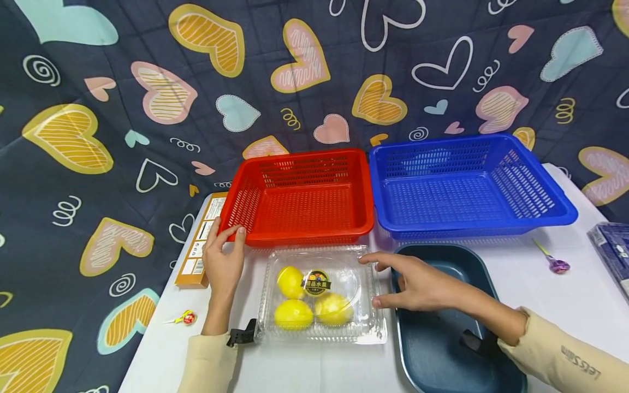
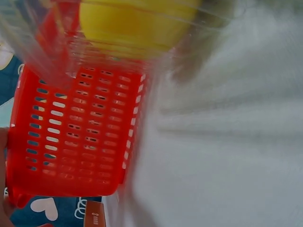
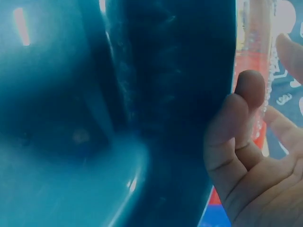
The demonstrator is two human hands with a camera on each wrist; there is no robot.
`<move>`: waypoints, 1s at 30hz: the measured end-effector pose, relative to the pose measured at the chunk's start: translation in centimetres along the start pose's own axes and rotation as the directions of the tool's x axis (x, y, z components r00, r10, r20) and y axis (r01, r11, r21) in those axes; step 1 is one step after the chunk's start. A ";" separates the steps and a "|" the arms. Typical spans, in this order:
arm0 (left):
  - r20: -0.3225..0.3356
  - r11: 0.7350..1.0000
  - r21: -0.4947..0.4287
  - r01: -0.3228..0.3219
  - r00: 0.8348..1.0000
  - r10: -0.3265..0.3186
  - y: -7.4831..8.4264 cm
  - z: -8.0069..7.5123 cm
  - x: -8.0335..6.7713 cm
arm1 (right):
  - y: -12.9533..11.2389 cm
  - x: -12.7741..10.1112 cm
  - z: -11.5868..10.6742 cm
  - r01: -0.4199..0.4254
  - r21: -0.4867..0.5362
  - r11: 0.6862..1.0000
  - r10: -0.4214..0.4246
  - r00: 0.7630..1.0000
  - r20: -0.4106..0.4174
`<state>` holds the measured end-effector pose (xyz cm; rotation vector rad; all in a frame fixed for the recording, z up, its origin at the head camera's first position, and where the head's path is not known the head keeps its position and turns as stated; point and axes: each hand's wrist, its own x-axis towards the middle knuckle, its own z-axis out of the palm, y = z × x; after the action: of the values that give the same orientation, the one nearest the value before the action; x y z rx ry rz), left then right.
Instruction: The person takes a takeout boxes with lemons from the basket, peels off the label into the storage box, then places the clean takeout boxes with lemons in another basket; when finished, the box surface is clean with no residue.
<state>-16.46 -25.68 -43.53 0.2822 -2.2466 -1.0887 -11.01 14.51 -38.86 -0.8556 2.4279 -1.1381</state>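
Note:
Three yellow lemons (image 1: 293, 315) lie inside a clear plastic box (image 1: 363, 327), its lid down with a round dark label on top. My right hand (image 1: 417, 284) is at the box's right side, thumb and index finger spread apart along the lid's edge. My left hand (image 1: 223, 262) is beyond the box's left side, its fingertips at the front left corner of the red basket (image 1: 309, 237). The left wrist view shows that basket's slotted wall (image 2: 75, 127) and a lemon (image 2: 137, 23) through the plastic. In the right wrist view, curled lower fingers (image 3: 227, 123) overlap the dark tray's rim.
A blue basket (image 1: 472, 226) stands right of the red one. The dark teal tray (image 1: 442, 349) lies under my right forearm. An orange-and-white carton (image 1: 193, 278) and a lollipop (image 1: 188, 317) lie left; another lollipop (image 1: 558, 266) and a dark blue package (image 1: 611, 248) lie right.

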 end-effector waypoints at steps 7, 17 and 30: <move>0.117 0.998 0.046 -0.035 0.993 0.029 0.9 -1.6 0.2 | -0.7 -0.4 -1.2 0.019 -0.013 1.000 -0.018 0.997 0.072; 0.323 0.963 0.015 -0.269 0.913 0.250 4.3 -4.0 0.1 | -1.0 0.3 -3.1 0.072 -0.078 0.994 -0.074 0.997 -0.031; 0.650 0.870 -0.047 -0.490 0.646 0.399 8.1 -4.6 -1.5 | 0.1 2.5 -2.9 0.171 -0.077 0.982 -0.182 0.969 -0.168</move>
<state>-11.83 -22.79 -35.80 -0.6930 -2.7712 -0.8253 -14.47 14.66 -37.25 -1.0507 2.5826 -1.2550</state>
